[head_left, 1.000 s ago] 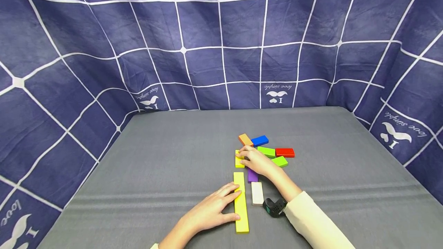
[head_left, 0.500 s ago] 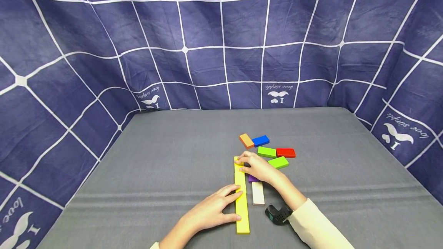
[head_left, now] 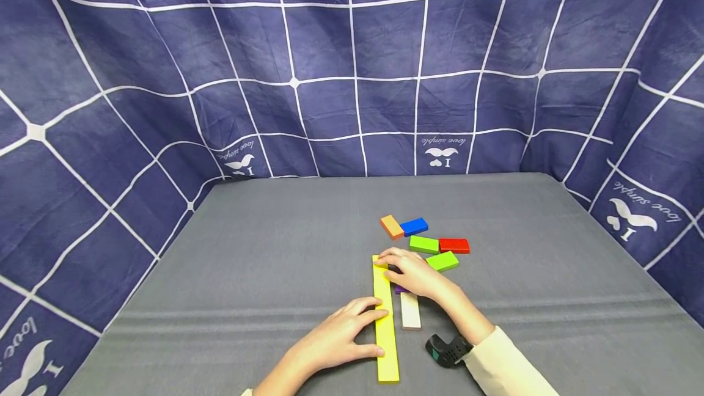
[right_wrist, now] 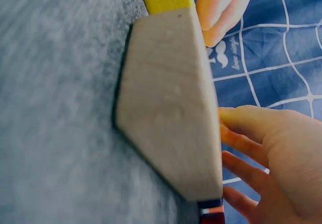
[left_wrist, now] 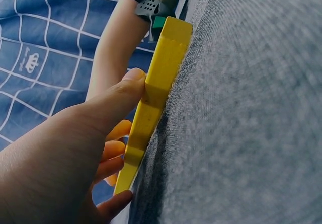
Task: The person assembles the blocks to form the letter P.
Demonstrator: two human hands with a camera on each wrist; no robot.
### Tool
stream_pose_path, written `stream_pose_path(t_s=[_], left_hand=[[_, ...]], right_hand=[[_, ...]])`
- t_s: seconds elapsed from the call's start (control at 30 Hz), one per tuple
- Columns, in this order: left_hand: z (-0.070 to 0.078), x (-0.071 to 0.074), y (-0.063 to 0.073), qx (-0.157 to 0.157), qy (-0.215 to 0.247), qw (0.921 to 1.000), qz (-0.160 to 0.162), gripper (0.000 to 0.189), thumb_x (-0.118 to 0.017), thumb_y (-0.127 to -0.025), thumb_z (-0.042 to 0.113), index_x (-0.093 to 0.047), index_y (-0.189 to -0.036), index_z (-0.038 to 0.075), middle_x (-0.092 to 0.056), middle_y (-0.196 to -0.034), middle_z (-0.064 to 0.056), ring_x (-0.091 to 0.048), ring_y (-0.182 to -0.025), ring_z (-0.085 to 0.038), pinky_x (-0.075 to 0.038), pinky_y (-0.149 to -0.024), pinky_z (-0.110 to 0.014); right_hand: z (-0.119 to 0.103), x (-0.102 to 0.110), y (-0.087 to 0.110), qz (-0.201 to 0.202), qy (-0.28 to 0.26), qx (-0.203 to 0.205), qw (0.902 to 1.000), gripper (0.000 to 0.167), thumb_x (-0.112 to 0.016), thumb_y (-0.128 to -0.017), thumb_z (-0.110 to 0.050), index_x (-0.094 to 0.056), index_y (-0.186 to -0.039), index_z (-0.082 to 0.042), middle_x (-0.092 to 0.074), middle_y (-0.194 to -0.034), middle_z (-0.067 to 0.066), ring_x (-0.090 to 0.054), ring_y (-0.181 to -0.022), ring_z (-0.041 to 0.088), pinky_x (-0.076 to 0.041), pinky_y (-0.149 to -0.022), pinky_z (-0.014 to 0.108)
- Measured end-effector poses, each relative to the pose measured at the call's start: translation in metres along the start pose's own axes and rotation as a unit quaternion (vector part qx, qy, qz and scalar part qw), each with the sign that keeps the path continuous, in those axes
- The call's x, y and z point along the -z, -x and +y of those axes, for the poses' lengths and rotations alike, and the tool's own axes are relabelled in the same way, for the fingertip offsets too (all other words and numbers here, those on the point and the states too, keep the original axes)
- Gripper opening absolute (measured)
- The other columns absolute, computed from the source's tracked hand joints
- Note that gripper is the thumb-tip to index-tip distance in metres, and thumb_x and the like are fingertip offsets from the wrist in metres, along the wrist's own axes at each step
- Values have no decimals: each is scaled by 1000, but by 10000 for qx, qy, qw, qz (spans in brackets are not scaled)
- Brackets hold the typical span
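Several yellow wooden blocks [head_left: 387, 347] lie flat end to end in a row running away from me. My left hand [head_left: 343, 335] rests along the row, its fingers fairly straight and laid over the blocks, the thumb against the left edge. In the left wrist view, the thumb [left_wrist: 133, 78] touches the yellow row's side. At the far end, my right hand [head_left: 415, 271] pinches the farthest yellow block [head_left: 377, 260], which its fingers partly cover. Beside the row lies a white block [head_left: 410, 311], with a purple block [head_left: 400, 289] mostly hidden under the right hand.
Beyond the right hand lie an orange block [head_left: 392, 226], a blue block [head_left: 415, 226], a red block [head_left: 454, 245] and two green blocks [head_left: 424, 244]. The grey tabletop [head_left: 264, 249] meets a dark blue checked cloth [head_left: 324, 109]. A black wristband [head_left: 447, 350] is on the right wrist.
The right hand has drawn the far yellow block toward me, closing the gap to the row. The row then shifts slightly nearer in the view; the left hand stays on it.
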State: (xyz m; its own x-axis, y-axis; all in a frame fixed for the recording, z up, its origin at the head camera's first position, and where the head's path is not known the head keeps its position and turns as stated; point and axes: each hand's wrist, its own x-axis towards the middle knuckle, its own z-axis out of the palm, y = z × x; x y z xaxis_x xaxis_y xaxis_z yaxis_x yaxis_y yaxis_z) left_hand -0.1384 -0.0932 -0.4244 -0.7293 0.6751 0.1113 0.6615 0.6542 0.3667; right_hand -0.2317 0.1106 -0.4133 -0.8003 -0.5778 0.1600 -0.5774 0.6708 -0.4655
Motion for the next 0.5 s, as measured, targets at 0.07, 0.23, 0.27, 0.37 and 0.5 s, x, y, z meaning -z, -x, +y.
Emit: stream_pose_path(t_s=[0.07,0.23,0.27,0.37,0.5], left_hand=[[0,-1,0,-41,-23,10000,22,57,-53,-83,55,-47,-132,25,-41,-137,4,-44,-124,-15,-43,-97,-36],[-1,-4,0,-118,-35,9999,66,56,-53,-83,55,-45,-133,28,-38,-141,3,-42,-127,-18,-42,-98,-38],[-1,-4,0,-130,-40,9999,66,56,-53,-83,54,-45,-133,29,-37,-142,3,-41,-128,-18,-41,-99,-39],[-2,-3,1,-146,-19,9999,37,55,-52,-84,54,-45,-133,30,-37,-143,3,-40,-129,-18,-40,-100,-40],[-3,-1,1,-121,35,9999,-27,55,-51,-84,55,-45,-132,30,-38,-143,4,-39,-130,-17,-39,-101,-40]], right_hand=[[3,2,3,78,24,-100,9999,29,-54,-89,-13,-62,-116,-10,-58,-119,7,-52,-115,26,-37,-96,53],[15,14,15,439,219,-284,9984,29,-55,-87,-12,-62,-115,-10,-59,-119,7,-52,-116,27,-38,-96,52],[18,17,18,496,304,-323,9978,28,-56,-87,-13,-62,-114,-10,-59,-119,8,-53,-115,27,-39,-96,52],[25,22,28,589,550,-473,9956,29,-59,-85,-13,-63,-113,-10,-60,-118,9,-53,-114,29,-39,-95,53],[31,27,41,698,904,-634,9914,29,-62,-83,-15,-64,-111,-11,-61,-116,9,-54,-112,31,-38,-95,54]])
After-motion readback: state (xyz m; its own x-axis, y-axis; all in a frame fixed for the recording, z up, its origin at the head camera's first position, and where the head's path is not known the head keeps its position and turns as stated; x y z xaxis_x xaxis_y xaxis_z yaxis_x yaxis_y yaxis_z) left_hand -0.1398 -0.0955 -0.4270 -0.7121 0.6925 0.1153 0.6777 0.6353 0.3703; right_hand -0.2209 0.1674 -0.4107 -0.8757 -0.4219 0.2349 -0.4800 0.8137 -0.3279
